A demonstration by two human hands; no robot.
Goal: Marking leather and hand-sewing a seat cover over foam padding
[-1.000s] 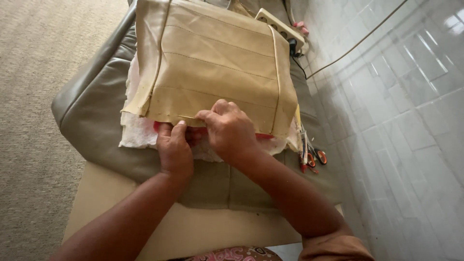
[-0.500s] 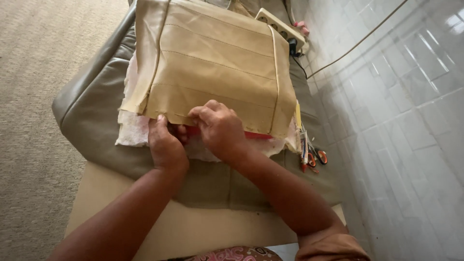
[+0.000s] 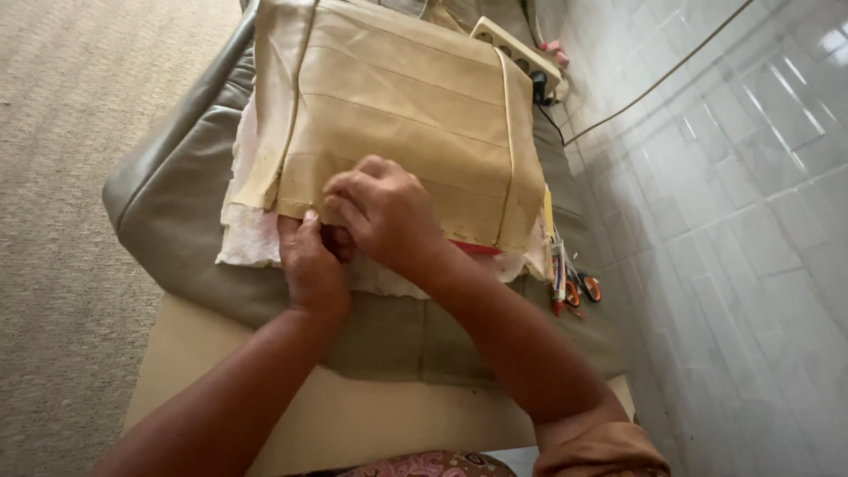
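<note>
Nearest us, our left hand (image 3: 311,265) pinches the near edge of the tan stitched cover (image 3: 411,132), fingers curled shut on it over the white padding (image 3: 256,238), and our right hand (image 3: 384,212) lies just beside and slightly beyond, fingers bent down onto the same edge, though we cannot tell whether it truly grips. From both hands the cover stretches away across the grey leather seat (image 3: 168,194), its seams running crosswise, toward the power strip (image 3: 517,49).

Cover under my fingers (image 3: 415,132): tan, with stitched bands
Padding (image 3: 256,238): white
Strip at the cover's edge (image 3: 477,249): red
Cushion (image 3: 168,203): grey-olive
Carpet (image 3: 79,132): beige
Wall tiles (image 3: 751,221): white, glossy
Scissor handles (image 3: 587,287): orange
My sleeve (image 3: 601,450): brown
</note>
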